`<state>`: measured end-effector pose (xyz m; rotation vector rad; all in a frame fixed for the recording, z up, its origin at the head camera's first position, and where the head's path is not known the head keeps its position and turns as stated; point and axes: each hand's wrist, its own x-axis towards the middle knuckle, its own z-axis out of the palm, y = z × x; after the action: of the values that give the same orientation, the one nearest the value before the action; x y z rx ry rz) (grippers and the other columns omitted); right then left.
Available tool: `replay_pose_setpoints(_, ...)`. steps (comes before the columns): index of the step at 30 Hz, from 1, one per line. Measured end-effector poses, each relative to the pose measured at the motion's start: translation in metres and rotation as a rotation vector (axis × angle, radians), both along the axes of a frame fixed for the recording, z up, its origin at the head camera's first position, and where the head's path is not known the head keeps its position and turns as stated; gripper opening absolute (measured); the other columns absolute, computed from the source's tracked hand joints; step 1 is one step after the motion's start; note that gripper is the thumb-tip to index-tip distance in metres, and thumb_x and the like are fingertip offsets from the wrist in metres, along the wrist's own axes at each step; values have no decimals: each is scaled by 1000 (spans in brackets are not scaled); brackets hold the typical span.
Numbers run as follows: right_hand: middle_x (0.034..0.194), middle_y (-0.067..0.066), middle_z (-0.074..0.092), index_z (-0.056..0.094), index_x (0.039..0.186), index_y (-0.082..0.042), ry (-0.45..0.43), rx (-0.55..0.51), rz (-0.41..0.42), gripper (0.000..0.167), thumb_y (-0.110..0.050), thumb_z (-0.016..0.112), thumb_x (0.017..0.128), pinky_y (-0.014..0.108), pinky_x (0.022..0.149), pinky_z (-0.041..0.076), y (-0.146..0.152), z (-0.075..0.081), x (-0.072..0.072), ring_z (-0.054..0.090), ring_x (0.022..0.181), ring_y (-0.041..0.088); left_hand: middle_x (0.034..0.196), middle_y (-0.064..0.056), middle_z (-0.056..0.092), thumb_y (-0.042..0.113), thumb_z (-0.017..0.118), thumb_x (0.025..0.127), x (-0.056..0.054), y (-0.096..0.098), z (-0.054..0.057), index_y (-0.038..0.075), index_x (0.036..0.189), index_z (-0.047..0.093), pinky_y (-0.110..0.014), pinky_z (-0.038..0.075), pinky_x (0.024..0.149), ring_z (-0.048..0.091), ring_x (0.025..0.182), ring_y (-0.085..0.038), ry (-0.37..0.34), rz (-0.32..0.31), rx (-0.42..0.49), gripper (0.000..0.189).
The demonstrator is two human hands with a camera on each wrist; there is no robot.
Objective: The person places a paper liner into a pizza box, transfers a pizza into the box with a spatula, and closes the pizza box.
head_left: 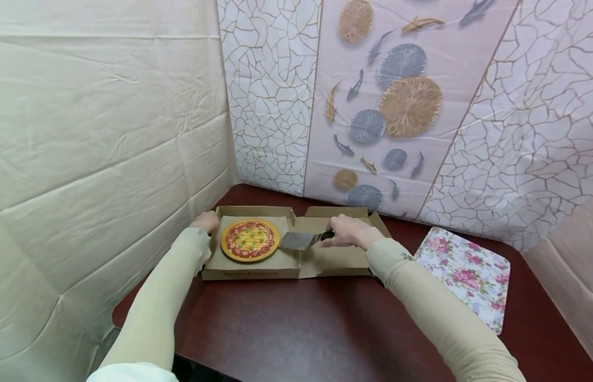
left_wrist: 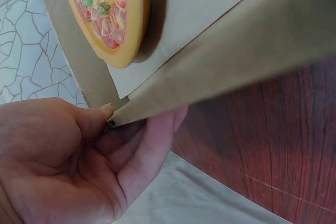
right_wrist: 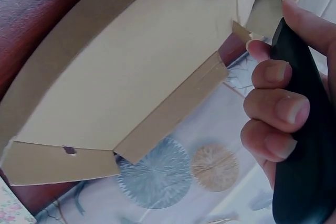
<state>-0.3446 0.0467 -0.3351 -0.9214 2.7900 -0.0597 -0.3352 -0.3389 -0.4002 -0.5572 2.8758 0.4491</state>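
A toy-like pizza (head_left: 250, 240) with red and green toppings lies on white paper in the left half of an opened cardboard pizza box (head_left: 250, 274). At that box's left wall my left hand (head_left: 206, 220) pinches the cardboard edge; in the left wrist view the thumb is on the inner side and the fingers are outside. My right hand (head_left: 345, 231) grips the black handle (right_wrist: 299, 129) of a pizza spatula over the box's lid. Its flat metal blade (head_left: 296, 241) points left, with the tip at the pizza's right edge; whether it reaches under cannot be told.
The box's lid (head_left: 334, 260) lies folded open to the right. A floral board or mat (head_left: 463, 270) rests on the dark red-brown table (head_left: 277, 329) at the right. Patterned cloth (head_left: 272, 95) hangs behind, and a pale cloth wall (head_left: 110, 159) stands close on the left.
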Motion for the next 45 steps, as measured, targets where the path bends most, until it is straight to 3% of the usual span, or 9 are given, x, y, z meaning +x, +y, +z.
replay_pose_setpoints(7, 73, 2, 58, 68, 91, -13, 36, -49, 9, 34, -47, 67, 87, 27, 52, 39, 15, -7, -4, 49, 57, 14, 86, -13, 54, 6, 37, 97, 3, 2, 2, -3, 104, 57, -27, 41, 56, 53, 72, -21, 11, -8, 12, 23)
replay_pose_setpoints(13, 61, -3, 46, 61, 76, -13, 23, -147, 14, 34, -45, 66, 88, 24, 44, 35, 26, -14, -6, 40, 44, 10, 90, -14, 56, 8, 37, 97, 5, 1, 2, -3, 105, 58, -28, 42, 59, 55, 76, -23, 24, -11, 24, 26)
replay_pose_setpoints(18, 56, -6, 37, 57, 72, -14, 7, -200, 10, 37, -45, 64, 90, 24, 49, 30, 37, -20, -6, 29, 44, 8, 95, -17, 59, 7, 38, 96, 7, 1, 1, -4, 106, 60, -30, 44, 61, 56, 80, -25, 34, -13, 32, 27)
replay_pose_setpoints(25, 58, -4, 38, 55, 69, -14, 38, -255, -38, 37, -43, 64, 90, 24, 48, 27, 47, -27, -9, 28, 48, 8, 90, -15, 56, 8, 39, 96, 7, 2, 3, -4, 107, 58, -30, 42, 59, 55, 76, -23, 26, 2, 36, 25)
replay_pose_setpoints(33, 54, -5, 34, 49, 65, -14, 87, -283, -35, 41, -42, 63, 91, 24, 47, 25, 62, -33, -8, 28, 47, 9, 89, -14, 56, 7, 39, 96, 6, 3, 2, -3, 105, 58, -29, 42, 59, 55, 76, -23, 25, 6, 26, 23)
replay_pose_setpoints(45, 56, -4, 39, 63, 82, -13, 131, -296, -102, 40, -53, 61, 89, 24, 46, 26, 85, -38, -10, 31, 48, 10, 93, -16, 57, 7, 41, 94, 6, 1, 1, -4, 106, 58, -28, 41, 57, 54, 76, -24, 38, 0, 34, 23)
